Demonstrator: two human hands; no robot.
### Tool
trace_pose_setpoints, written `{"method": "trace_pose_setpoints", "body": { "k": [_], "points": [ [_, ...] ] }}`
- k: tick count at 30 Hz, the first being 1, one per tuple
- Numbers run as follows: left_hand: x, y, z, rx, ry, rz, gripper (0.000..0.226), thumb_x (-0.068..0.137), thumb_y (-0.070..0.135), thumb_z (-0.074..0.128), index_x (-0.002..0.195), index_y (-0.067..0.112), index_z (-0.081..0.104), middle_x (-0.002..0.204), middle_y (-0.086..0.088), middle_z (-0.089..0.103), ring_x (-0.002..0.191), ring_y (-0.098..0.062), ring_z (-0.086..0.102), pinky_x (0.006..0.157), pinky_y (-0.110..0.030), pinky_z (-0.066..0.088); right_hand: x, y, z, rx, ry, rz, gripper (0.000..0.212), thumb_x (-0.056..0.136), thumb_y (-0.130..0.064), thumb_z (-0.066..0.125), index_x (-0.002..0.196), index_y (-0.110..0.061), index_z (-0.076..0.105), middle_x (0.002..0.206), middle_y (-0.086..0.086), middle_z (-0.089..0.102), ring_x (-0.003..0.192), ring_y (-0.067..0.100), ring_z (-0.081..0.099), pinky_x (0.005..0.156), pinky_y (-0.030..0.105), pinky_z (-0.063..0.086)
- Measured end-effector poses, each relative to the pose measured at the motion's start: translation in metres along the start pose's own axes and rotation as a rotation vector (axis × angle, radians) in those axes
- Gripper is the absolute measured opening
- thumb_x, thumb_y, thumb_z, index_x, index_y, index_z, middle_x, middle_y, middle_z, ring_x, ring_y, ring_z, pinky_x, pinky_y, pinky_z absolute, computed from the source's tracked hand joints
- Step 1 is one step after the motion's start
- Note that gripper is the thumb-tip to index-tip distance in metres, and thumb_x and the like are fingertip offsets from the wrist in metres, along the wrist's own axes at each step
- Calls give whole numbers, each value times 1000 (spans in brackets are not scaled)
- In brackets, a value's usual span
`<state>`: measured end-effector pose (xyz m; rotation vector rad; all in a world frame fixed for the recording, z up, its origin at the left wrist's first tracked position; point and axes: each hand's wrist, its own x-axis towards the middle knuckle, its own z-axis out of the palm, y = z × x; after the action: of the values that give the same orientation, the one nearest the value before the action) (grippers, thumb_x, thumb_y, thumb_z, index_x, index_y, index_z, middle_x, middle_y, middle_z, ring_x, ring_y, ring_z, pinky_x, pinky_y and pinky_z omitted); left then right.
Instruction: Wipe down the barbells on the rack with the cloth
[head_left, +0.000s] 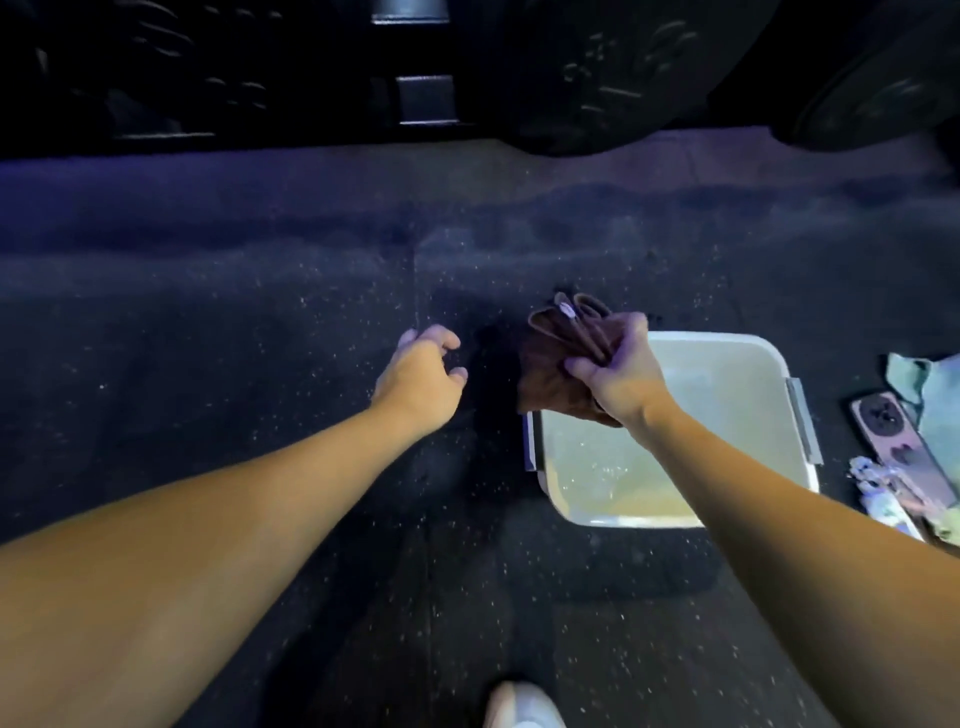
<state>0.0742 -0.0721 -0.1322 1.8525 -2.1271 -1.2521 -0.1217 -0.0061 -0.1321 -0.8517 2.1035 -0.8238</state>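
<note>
A dark brown folded cloth (556, 358) is gripped in my right hand (621, 376), held over the near left corner of a white square tub (769, 353) of cloudy water. My left hand (421, 376) hovers to the left of the cloth over the dark floor, fingers loosely curled, holding nothing. Along the top of the view the dark rack (423, 98) and large black weight plates (623, 73) show dimly; no bar is clearly visible.
The floor is dark speckled rubber (260, 312). Right of the tub lie a phone (893, 441), a pale green cloth (930, 395) and a few small items. My white shoe (519, 706) is at the bottom edge.
</note>
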Motion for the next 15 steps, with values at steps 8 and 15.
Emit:
{"method": "trace_pose_setpoints", "body": {
  "k": [8,15],
  "points": [
    [-10,18,10,41,-40,23,31,93,22,56,123,22,51,132,0,39,109,-23,55,95,-41,47,-17,6,17,-637,-104,-332,54,99,-20,45,150,-23,27,159,-1,10,136,25,19,108,35,34],
    [-18,19,5,58,-85,58,35,94,21,54,128,24,49,134,9,38,115,-19,52,95,-43,46,-20,14,17,-504,-183,-295,52,99,-4,43,147,-22,33,158,-6,13,142,13,19,105,7,25]
  ]
}}
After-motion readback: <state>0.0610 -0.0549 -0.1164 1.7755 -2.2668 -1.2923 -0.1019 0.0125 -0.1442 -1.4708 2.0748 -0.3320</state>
